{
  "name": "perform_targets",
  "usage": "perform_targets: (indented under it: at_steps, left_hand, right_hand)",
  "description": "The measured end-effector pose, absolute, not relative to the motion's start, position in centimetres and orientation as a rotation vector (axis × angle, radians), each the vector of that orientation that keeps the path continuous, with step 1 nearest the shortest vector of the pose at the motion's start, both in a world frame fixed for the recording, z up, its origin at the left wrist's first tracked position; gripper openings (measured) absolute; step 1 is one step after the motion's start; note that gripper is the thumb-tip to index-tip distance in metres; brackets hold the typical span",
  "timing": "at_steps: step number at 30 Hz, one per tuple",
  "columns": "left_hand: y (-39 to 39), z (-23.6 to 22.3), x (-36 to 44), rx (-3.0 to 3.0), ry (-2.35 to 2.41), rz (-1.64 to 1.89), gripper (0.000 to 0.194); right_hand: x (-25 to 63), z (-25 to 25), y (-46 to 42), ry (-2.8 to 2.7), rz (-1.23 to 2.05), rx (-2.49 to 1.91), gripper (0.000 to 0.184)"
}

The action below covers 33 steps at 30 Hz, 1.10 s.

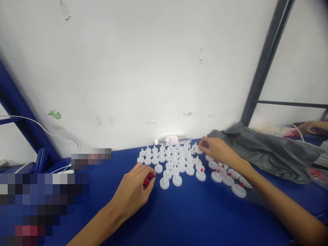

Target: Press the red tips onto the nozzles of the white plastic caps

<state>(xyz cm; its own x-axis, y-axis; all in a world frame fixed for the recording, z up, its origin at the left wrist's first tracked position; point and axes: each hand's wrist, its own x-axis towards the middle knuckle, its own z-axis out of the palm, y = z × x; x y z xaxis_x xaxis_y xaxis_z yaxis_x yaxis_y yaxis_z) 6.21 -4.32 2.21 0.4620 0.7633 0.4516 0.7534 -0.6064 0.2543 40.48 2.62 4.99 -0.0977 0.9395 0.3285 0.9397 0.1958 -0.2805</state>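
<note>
My left hand [138,181] is curled around several small red caps [148,180], above the front left of a group of white nozzle lids [175,160]. At the group's back right, my right hand [212,147] has its fingertips pinched together, right beside a white lid with an upright nozzle [199,149]. Whether a red cap sits between those fingertips is hidden. One lid [201,175] at the group's front right bears a red cap on its nozzle. More red-capped lids [238,190] stand to the right, partly covered by my right forearm.
A clear plastic bottle [173,140] lies on its side against the white wall, behind the lids. Crumpled grey plastic [261,153] covers the right of the blue table [179,215]. Beyond it, another person's hand [311,128] shows. White cables [46,128] run at the left.
</note>
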Motion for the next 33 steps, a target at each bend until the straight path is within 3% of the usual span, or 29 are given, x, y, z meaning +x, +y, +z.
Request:
perform_targets:
  at_steps: [5, 11, 17, 33]
  left_hand:
    - [-4.7, 2.5, 6.8, 2.445, 1.344, 1.071, 0.018]
    - [-5.2, 2.6, 7.6, 2.055, 1.337, 1.119, 0.021]
    - [-5.6, 2.2, 8.1, 2.07, 1.198, 1.219, 0.011]
    - [-5.5, 1.9, 8.3, 2.273, 1.272, 1.023, 0.015]
  right_hand:
    - [37.5, 5.7, 0.4, -2.003, 0.114, -1.391, 0.016]
    - [32.3, 3.9, -3.0, -2.326, 0.009, -0.874, 0.017]
    - [31.0, 3.5, -4.7, -2.39, 0.229, -0.85, 0.033]
    - [31.0, 3.3, -4.9, -2.376, 0.14, -0.68, 0.029]
